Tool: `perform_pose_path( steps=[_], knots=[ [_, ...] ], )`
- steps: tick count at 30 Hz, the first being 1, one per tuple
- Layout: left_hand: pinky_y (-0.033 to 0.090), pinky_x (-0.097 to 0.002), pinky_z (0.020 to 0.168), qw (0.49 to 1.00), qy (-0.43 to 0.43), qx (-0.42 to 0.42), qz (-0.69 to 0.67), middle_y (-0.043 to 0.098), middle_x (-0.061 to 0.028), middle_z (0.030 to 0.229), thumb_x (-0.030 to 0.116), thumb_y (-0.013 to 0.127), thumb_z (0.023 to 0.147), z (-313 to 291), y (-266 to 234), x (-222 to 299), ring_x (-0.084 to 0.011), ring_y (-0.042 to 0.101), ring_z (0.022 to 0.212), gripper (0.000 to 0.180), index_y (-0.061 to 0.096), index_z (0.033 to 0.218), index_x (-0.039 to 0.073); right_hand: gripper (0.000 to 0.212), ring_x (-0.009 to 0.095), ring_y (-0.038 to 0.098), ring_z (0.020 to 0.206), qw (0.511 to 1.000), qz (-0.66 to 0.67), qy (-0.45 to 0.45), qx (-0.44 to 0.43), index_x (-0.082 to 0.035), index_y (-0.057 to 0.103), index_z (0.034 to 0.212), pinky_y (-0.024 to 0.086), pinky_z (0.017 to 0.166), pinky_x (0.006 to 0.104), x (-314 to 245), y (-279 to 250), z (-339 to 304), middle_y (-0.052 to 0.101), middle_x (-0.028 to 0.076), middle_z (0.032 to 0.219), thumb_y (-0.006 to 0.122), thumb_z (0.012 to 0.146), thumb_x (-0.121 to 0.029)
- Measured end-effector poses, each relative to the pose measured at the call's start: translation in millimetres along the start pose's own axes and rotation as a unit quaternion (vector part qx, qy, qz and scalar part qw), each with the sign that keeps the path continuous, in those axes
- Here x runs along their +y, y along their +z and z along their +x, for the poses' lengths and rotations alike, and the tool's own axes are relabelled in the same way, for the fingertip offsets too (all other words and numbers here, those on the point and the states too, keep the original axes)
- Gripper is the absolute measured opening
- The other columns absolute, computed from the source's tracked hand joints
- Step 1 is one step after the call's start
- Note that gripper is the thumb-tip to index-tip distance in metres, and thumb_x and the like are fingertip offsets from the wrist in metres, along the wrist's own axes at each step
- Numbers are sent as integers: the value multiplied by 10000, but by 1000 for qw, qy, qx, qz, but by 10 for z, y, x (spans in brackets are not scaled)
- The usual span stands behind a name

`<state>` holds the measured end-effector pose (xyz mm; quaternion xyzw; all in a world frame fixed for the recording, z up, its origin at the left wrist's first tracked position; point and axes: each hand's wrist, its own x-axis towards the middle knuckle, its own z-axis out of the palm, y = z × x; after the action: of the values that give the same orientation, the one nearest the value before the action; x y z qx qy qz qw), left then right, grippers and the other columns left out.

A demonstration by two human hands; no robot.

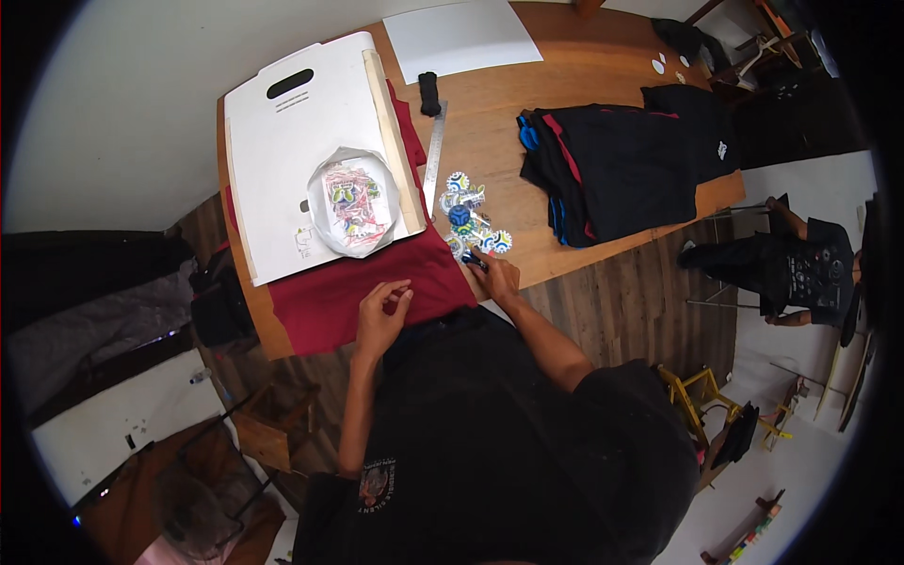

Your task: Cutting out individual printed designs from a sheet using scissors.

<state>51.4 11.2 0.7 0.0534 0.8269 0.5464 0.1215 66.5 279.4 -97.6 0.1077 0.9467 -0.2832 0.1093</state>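
My left hand (380, 318) hovers over or rests lightly on the maroon cloth (367, 292), its fingers bent, thumb and forefinger a little apart, and nothing visible between them. At the table's front edge, my right hand (499, 279) is closed on a small dark object (474, 260) whose kind is mostly hidden by the fingers. Just beyond it lies a loose pile of round blue, green and white cut-outs (461, 218). A white board (268, 179) with a handle slot covers part of the cloth. On it sits a white bag with a rolled-open rim (315, 221), holding printed scraps and reddish threads.
A metal ruler (435, 155) and a black rolled item (429, 94) lie beside the board. Folded black garments (617, 169) are stacked on the wooden table's (499, 132) right. A white sheet (461, 42) lies at the back. Another person (819, 268) stands at the right.
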Motion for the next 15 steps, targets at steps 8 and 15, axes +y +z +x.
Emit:
perform_pose_path(
  steps=[8,15],
  knots=[
    [497,-272,690,1000,-3,-8,12,696,-101,917,62,703,888,60,-15,63,-142,623,758,213,707,1094,8,476,328,711,777,999,30,25,15,-209,653,1267,538,661,437,12,28,22,729,132,816,735,846,-416],
    [498,-267,703,1000,3,-10,16,702,-92,922,68,702,894,186,-29,37,-126,619,769,219,705,1105,7,425,328,707,808,999,29,11,21,-234,691,1232,536,664,437,107,33,82,727,142,873,735,848,-410]
  ],
)
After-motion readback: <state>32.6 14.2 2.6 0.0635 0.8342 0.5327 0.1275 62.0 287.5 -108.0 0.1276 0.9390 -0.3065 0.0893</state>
